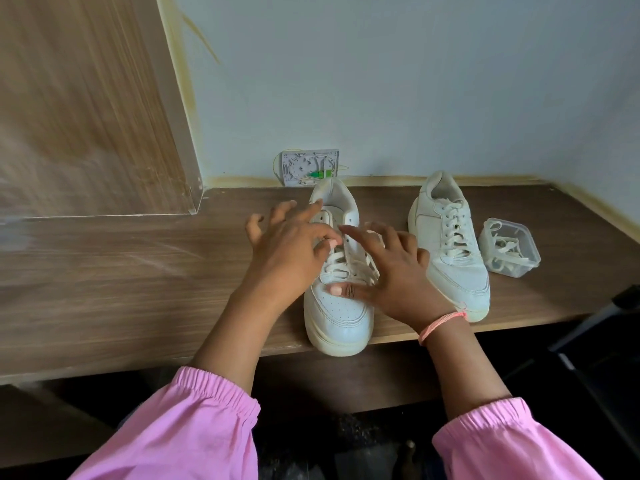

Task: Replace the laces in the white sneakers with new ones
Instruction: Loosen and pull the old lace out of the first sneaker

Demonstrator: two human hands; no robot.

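The long brown wood-grain desk [138, 271] runs across in front of me, against a pale blue wall [415, 81] and beside a tall light-wood panel [86, 98]. On it stand my two white leather low-top sneakers. The nearer sneaker [341, 313] sits toe toward me, its sole reaching the desk's front edge; the second sneaker [450, 258] stands just beside it to the right, laced in white.

My left hand [291, 251] lies over the near sneaker's left side with fingers spread and loosely bent, the thumb touching the white laces [337, 268] near the upper eyelets; it grips nothing. My right hand [398, 275] rests on the right side of the same sneaker, fingers splayed, the forefinger stretched toward the eyelets and the thumb pressed flat on the toe box.

A small clear plastic tub [512, 249] holding loose white laces sits right of the second sneaker. A little white wall box [310, 166] stands behind. A pink thread band [440, 323] circles my right wrist.
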